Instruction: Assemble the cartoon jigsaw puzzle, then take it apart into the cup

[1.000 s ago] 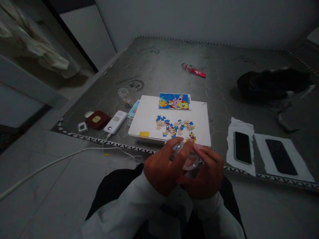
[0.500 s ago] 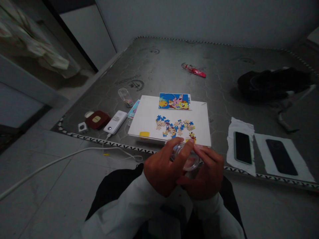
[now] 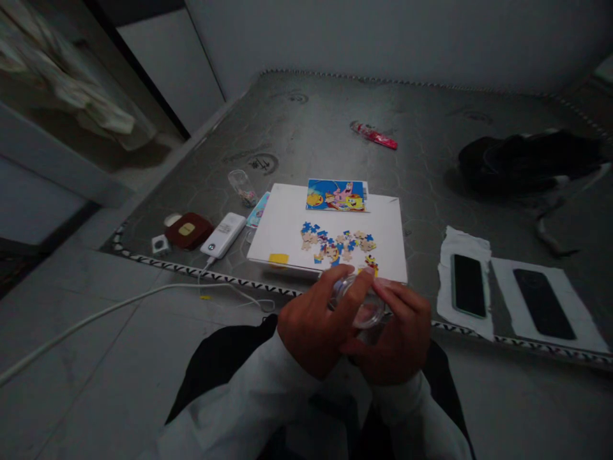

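My left hand (image 3: 318, 322) and my right hand (image 3: 395, 329) are both closed around a clear plastic jar (image 3: 368, 313), held just off the near edge of a white board (image 3: 278, 223). Fingers of both hands meet over the jar and cover much of it; its contents cannot be made out. Loose jigsaw pieces (image 3: 335, 245), some blue and some bare-backed, lie heaped on the board beyond my fingers. A colourful cartoon picture card (image 3: 335, 195) rests flat at the board's far side.
Left of the board are a white power bank (image 3: 223, 235) with a cable, a brown case (image 3: 189, 230), a small white cube (image 3: 159, 244) and a clear container (image 3: 242, 188). Two phones (image 3: 468, 285) lie on white paper at right. Farther back are a red packet (image 3: 374, 135) and a black bag (image 3: 522, 163).
The view has shifted very slightly. Both hands keep the same hold on the jar, and the jigsaw pieces have not visibly moved.
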Motion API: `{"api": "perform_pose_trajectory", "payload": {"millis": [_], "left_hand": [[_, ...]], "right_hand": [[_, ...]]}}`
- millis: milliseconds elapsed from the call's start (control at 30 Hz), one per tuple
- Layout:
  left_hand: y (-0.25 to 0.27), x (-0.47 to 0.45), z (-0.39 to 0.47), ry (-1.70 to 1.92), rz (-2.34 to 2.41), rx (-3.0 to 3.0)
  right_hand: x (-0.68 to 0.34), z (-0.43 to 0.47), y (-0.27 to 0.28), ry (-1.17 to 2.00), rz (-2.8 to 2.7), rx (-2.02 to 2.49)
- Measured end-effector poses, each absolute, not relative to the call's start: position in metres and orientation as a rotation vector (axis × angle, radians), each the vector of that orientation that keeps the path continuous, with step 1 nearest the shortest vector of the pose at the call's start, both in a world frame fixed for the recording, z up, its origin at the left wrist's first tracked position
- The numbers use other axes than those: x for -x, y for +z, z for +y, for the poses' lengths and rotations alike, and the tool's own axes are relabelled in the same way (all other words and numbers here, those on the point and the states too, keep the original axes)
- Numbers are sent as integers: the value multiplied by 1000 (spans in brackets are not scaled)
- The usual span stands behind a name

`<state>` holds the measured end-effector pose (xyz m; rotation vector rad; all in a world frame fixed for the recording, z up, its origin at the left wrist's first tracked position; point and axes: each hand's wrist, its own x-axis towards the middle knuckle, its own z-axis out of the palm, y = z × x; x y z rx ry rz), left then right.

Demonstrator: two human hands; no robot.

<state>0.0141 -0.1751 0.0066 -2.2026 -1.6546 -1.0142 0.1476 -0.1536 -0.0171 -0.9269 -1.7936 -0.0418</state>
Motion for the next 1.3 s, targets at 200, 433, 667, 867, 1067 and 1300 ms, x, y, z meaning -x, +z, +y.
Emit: {"api": "perform_pose_trajectory", "payload": {"millis": [200,433,667,867,1067,1300], "left_hand": [[6,-15,-176,-994,-1682,2193],[7,-16,-176,-978,-1713,2200],[6,-15,-177,-926,-1769,2194],[6,-17,-176,-893,-1852,2187],[8,-19,-176,-775,-1995,2161],[8,-21,-177,-623,-2149,2132]], "right_hand": [[-148,-154,-17,-16,-1795,927],[-149,-153,-18,-6,-1821,903],[-147,-152,-19,7,-1806,913],[-146,-151,-23,37,-1805,913],[-145,-149,-28,165,-1786,907],[-144,-147,-31,283,-1817,924]]}}
